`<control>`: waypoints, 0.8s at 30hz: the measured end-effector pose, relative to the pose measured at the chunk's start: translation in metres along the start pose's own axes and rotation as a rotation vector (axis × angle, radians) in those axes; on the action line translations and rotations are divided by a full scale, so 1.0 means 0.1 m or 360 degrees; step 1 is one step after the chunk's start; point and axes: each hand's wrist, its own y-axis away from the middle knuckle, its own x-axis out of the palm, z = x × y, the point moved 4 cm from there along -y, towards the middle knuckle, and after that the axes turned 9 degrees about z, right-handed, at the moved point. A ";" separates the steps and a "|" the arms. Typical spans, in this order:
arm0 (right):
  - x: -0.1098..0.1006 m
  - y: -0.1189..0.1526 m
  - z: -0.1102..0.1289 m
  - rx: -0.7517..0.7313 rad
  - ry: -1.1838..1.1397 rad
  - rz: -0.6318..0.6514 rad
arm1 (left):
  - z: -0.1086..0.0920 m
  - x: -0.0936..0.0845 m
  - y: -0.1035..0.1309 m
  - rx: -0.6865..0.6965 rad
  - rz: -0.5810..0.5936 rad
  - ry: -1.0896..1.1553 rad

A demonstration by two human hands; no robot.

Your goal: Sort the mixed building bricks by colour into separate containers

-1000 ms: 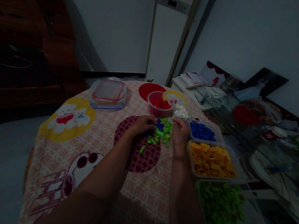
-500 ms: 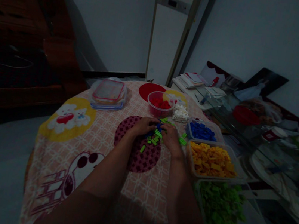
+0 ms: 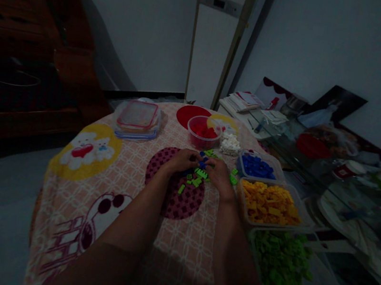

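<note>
Both hands meet over the far part of the table. My left hand (image 3: 184, 161) has its fingers closed at the left side of some small blue bricks (image 3: 203, 160). From the right, my right hand (image 3: 218, 172) pinches at the same blue bricks. Which bricks each hand grips is partly hidden by the fingers. Loose green bricks (image 3: 201, 174) lie just in front of the fingertips, and one green brick (image 3: 181, 189) lies nearer to me. More green bricks (image 3: 233, 177) rest to the right of my right hand.
Tubs of blue (image 3: 258, 167), yellow (image 3: 270, 205) and green bricks (image 3: 282, 263) line the right side. Behind the hands are a round tub of red bricks (image 3: 203, 132) and a white pile (image 3: 230, 144). Stacked lidded boxes (image 3: 138, 119) stand at the back left.
The fingers have shifted slightly around the blue bricks, with the right fingers more drawn together. Some green bricks in front of them have moved a little.
</note>
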 end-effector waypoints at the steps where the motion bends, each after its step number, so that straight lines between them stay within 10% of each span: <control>1: -0.01 0.01 0.00 0.0039 -0.0028 -0.0024 | 0.03 -0.02 0.00 -0.0046 -0.0080 -0.0037; 6: -0.06 0.03 0.00 0.0154 -0.0041 -0.0117 | 0.12 -0.13 0.03 -0.0196 -0.0404 -0.0069; 24: 0.10 0.01 0.09 -0.0110 0.0310 -0.0031 | -0.07 0.02 -0.01 0.0044 -0.0085 -0.0226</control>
